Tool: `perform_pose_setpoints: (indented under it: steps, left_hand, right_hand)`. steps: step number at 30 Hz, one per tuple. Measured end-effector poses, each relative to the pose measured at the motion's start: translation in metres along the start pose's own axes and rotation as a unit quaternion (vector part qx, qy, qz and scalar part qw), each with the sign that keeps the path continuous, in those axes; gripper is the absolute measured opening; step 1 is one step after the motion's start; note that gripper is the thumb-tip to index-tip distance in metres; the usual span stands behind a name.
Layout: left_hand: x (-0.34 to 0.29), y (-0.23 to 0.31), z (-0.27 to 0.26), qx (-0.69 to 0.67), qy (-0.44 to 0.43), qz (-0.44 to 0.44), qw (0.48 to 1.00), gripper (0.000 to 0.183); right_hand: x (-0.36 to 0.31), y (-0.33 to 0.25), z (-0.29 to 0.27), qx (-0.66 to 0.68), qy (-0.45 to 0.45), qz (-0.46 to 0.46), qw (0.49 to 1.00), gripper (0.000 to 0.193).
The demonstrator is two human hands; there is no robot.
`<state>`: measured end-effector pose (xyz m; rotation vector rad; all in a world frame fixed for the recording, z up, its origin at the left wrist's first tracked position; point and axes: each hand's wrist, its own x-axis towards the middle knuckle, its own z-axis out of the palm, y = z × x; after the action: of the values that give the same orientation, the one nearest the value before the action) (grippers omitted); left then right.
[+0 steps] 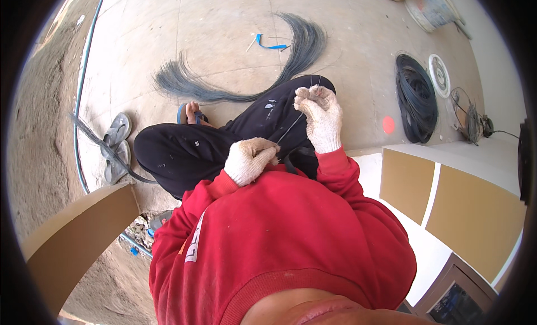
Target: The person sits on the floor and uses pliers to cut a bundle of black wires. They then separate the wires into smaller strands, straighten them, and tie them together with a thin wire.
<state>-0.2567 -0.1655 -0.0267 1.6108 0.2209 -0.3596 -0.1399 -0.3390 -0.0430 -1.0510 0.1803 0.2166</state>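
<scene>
Thin dark strands (290,130) stretched above black trousers (179,149), pinched in the gloved left hand (249,160) and, farther out, in the gloved right hand (321,115). Beyond, a curved grey bundle (306,45) lay across the tiled floor (224,23), left of a dark coil (407,101).

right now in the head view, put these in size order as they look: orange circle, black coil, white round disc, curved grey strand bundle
1. Curved grey strand bundle, the longest spread
2. Black coil
3. White round disc
4. Orange circle
</scene>
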Motion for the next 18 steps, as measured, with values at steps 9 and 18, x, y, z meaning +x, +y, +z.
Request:
perform_pose_setpoints:
  steps: [9,18]
  left_hand:
    - [-0.002,0.009,-0.002,-0.015,-0.029,-0.039,0.999,0.020]
    - [-0.002,0.007,-0.002,0.020,-0.040,-0.021,0.999,0.021]
  right_hand:
    - [0.003,-0.009,-0.029,-0.056,-0.002,0.039,0.998,0.029]
    - [0.004,-0.004,-0.032,0.058,0.015,0.088,0.994,0.029]
